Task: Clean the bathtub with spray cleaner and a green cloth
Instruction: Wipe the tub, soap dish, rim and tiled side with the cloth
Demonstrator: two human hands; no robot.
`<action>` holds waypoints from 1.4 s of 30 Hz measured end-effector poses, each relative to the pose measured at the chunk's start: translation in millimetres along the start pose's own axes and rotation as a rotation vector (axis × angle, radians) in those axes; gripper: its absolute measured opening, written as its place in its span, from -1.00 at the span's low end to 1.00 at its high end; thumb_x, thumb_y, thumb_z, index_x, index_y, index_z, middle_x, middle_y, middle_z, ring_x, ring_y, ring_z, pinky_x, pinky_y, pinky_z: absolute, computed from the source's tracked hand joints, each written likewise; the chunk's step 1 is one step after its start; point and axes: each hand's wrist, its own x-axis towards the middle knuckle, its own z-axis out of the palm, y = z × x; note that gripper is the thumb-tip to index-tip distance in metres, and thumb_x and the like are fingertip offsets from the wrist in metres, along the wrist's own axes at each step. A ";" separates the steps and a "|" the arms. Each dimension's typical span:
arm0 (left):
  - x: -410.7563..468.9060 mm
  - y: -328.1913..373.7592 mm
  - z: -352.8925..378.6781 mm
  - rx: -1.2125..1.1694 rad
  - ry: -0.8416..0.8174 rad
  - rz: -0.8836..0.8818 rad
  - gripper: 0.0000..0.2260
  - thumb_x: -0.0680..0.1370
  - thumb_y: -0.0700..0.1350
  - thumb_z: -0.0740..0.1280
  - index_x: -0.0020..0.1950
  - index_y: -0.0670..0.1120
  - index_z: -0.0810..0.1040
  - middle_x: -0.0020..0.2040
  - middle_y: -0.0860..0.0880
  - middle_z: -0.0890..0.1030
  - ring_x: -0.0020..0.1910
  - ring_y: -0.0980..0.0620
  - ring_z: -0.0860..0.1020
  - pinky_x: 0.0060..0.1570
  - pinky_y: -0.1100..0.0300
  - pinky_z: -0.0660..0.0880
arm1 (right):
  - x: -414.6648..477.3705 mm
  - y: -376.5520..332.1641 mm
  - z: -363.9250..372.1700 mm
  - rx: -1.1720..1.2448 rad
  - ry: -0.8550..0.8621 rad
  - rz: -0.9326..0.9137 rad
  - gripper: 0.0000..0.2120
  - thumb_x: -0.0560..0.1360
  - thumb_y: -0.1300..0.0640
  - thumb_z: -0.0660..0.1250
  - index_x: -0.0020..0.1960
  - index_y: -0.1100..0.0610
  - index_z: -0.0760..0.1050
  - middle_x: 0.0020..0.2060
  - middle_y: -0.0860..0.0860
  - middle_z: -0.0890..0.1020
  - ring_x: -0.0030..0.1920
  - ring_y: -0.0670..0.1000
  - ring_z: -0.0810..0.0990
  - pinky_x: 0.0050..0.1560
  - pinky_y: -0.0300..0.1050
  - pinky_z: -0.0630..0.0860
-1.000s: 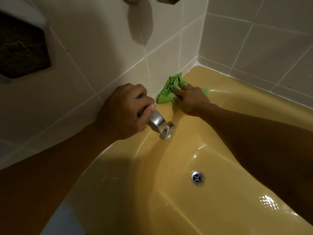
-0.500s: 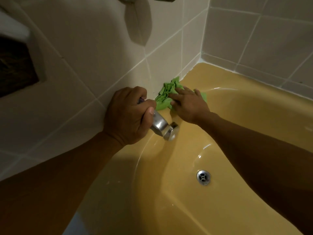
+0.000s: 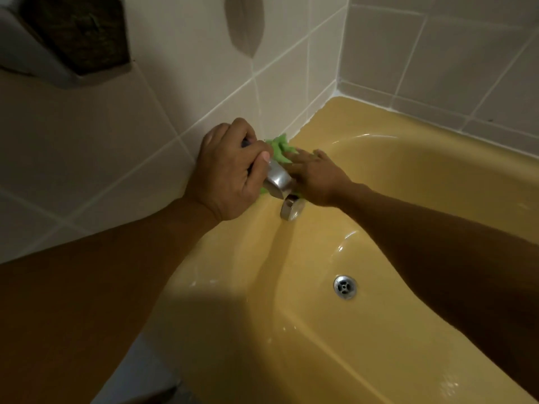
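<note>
L hand (image 3: pixel 230 173) fisted w/ thumb on top, forearm extended; R hand (image 3: pixel 316 177) flat, fingers spread, palm down, arm reaching across.

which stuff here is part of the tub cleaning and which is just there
In use:
green cloth under right hand
yellow bathtub
metal handle gripped by left hand

Just there:
drain
round metal fitting
wall tiles
dark wall recess

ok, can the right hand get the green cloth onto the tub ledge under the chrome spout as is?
Probably yes. The left hand holds the chrome metal spout up off the yellow bathtub ledge, and the right hand already presses the green cloth beside and beneath it.
</note>
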 end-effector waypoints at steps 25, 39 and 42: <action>-22.9 1.8 -13.2 -0.100 -0.035 -0.043 -0.68 0.69 -0.12 0.15 0.37 -0.19 0.53 0.43 -0.17 0.43 0.38 -0.11 0.43 0.38 -0.05 0.41 | -28.6 10.3 -16.0 0.083 0.248 0.075 -0.56 0.50 0.03 0.38 0.37 0.05 0.59 0.30 0.16 0.62 0.15 0.23 0.66 0.14 0.10 0.61; -248.3 -33.4 -17.9 -0.051 -0.415 -0.257 -0.47 0.71 0.21 -0.02 0.65 0.04 0.21 0.67 0.07 0.13 0.64 0.03 0.15 0.59 0.10 0.11 | -53.6 -37.0 -4.8 0.421 0.399 0.348 -0.61 0.43 0.20 0.51 0.26 0.12 0.65 0.11 0.09 0.70 0.03 0.08 0.66 0.23 -0.02 0.57; -266.4 -18.4 -9.4 0.028 -0.363 -0.378 -0.48 0.70 0.18 -0.06 0.67 0.09 0.17 0.68 0.11 0.07 0.66 0.09 0.04 0.56 0.01 0.07 | -83.4 -53.8 -3.8 0.499 0.439 0.400 -0.60 0.44 0.22 0.50 0.27 0.05 0.65 0.12 0.07 0.70 -0.02 -0.01 0.64 0.20 -0.18 0.55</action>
